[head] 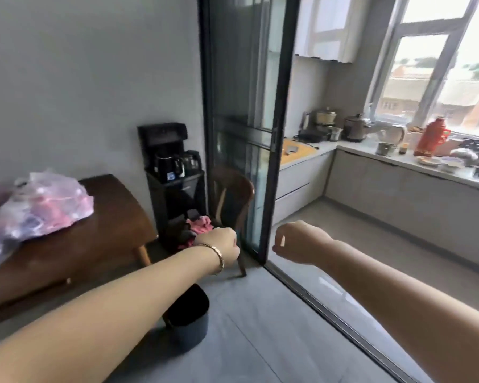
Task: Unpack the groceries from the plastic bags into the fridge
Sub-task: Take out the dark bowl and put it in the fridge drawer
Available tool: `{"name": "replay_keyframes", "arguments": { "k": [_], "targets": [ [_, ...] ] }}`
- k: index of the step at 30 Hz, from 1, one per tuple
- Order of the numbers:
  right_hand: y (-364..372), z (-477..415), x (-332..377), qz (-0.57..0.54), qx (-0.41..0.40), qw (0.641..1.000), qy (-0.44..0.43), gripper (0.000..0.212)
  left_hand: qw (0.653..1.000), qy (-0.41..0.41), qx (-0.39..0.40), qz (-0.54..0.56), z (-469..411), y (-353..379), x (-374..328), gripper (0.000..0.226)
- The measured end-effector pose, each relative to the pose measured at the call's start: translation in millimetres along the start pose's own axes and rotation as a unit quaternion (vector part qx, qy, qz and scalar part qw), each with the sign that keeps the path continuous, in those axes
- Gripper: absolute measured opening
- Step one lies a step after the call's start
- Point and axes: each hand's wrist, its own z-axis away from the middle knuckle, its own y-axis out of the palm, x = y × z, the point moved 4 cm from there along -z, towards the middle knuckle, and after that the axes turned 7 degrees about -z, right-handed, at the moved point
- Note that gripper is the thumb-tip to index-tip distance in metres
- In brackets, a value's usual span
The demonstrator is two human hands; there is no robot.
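Hands reach forward side by side over the grey floor, both empty: the left hand [224, 243], a bracelet on its wrist, is clenched into a loose fist, and the right hand [295, 241] curls its fingers inward too, grasping nothing. Well apart at far left, the plastic bags [39, 204] of groceries sit on the dark wooden counter [116, 217]. A black bin [188, 313] stands below the left forearm.

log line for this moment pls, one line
left hand: fist, empty | right hand: fist, empty | plastic bags: on wooden table, untouched | fridge: not in view
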Motion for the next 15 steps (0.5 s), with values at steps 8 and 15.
{"name": "replay_keyframes", "arguments": {
  "k": [8, 15],
  "targets": [
    [68, -133, 270, 0.032, 0.049, 0.979, -0.194, 0.031, 0.977, -0.211, -0.005, 0.006, 46, -10, 281, 0.027],
    [121, -215, 468, 0.007, 0.074, 0.945, -0.317, 0.028, 0.937, -0.349, -0.010, 0.030, 76, 1, 477, 0.024]
  ]
}}
